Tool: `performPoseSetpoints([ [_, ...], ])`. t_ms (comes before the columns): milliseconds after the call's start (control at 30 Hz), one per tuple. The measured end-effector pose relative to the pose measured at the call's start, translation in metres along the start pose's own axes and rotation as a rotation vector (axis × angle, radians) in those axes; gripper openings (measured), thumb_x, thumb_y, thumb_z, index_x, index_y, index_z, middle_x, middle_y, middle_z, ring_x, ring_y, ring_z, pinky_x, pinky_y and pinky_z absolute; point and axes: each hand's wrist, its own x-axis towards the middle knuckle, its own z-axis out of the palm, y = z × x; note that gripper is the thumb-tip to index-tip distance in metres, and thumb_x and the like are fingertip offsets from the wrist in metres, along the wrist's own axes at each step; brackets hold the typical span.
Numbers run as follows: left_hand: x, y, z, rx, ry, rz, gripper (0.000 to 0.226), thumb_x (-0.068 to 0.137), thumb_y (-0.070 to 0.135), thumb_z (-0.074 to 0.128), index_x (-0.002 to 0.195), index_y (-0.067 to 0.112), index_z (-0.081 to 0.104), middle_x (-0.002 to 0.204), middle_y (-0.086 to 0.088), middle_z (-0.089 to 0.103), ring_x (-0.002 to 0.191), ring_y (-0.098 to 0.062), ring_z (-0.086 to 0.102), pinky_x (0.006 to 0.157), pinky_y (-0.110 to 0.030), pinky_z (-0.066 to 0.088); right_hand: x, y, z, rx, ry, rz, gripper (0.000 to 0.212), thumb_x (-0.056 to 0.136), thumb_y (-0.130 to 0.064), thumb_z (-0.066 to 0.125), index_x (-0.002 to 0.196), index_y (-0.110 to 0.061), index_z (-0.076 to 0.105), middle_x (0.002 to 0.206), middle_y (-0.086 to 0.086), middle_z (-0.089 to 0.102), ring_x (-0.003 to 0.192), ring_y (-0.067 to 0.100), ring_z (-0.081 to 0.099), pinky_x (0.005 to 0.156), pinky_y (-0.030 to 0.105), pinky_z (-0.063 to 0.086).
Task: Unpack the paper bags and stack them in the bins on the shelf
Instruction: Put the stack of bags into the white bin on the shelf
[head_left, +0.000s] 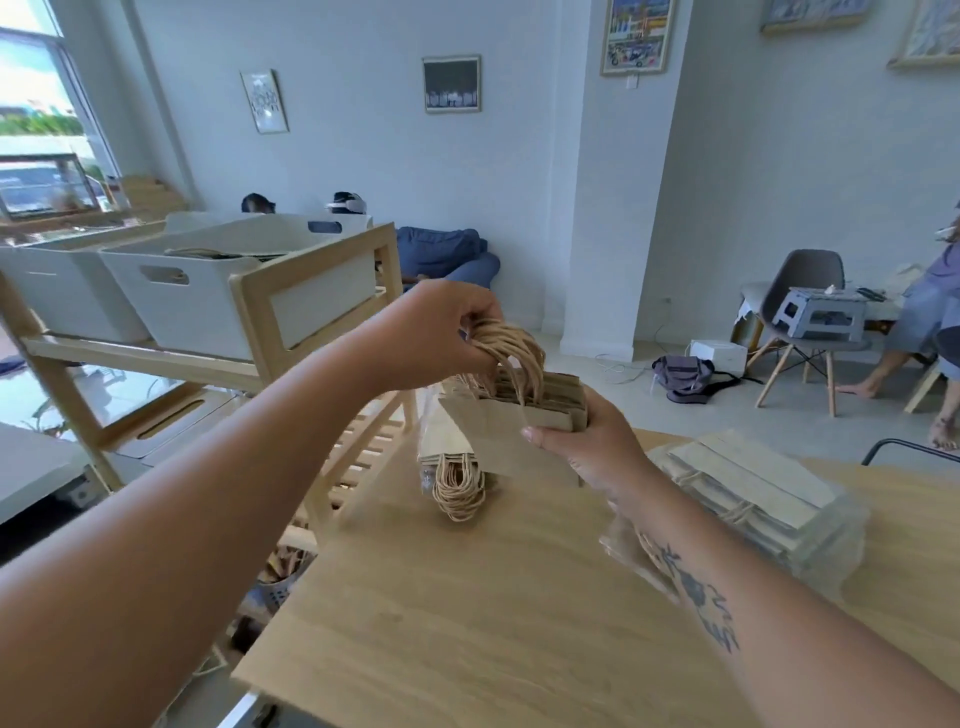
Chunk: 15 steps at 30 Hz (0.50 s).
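Note:
A bundle of brown paper bags is held in the air above the wooden table. My left hand grips its twisted rope handles from above. My right hand clasps the folded bag bodies from below. A second bundle of bags in clear plastic lies on the table just beneath, handles toward me. A third wrapped pack of bags lies flat at the table's right. Two white bins stand on the top of the wooden shelf at left; the nearer one holds some brown bags.
The shelf's lower slatted tiers run down beside the table's left edge. A grey chair with a folding stool on it, a dark bag and a white box are on the floor at right. A seated person's legs show at the far right.

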Motion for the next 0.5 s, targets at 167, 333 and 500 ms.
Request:
performPoseSetpoints([
  [167, 0.005, -0.016, -0.063, 0.108, 0.12, -0.024, 0.018, 0.075, 0.013, 0.075, 0.069, 0.021, 0.06, 0.07, 0.001, 0.064, 0.062, -0.002, 0.052, 0.063, -0.018, 0.043, 0.061, -0.051, 0.025, -0.112, -0.018, -0.181, 0.036, 0.07, -0.015, 0.082, 0.101, -0.027, 0.067, 0.095, -0.002, 0.074, 0.092, 0.019, 0.069, 0.078, 0.036, 0.056],
  [333, 0.004, -0.045, -0.135, 0.222, 0.268, -0.059, 0.014, 0.075, 0.018, 0.08, 0.082, 0.019, 0.068, 0.078, 0.008, 0.068, 0.075, 0.002, 0.062, 0.071, -0.022, 0.052, 0.121, -0.112, 0.075, -0.162, -0.035, -0.364, 0.029, 0.075, -0.013, 0.078, 0.096, -0.025, 0.064, 0.091, 0.001, 0.071, 0.077, 0.008, 0.064, 0.069, 0.03, 0.054],
  [500, 0.001, -0.094, -0.197, 0.234, 0.417, -0.058, 0.017, 0.074, 0.01, 0.082, 0.085, 0.012, 0.069, 0.077, 0.003, 0.068, 0.067, 0.013, 0.059, 0.065, -0.009, 0.049, 0.187, -0.16, 0.142, -0.226, -0.019, -0.54, 0.027, 0.077, -0.018, 0.076, 0.102, -0.014, 0.064, 0.088, 0.006, 0.07, 0.083, 0.022, 0.064, 0.072, 0.042, 0.054],
])
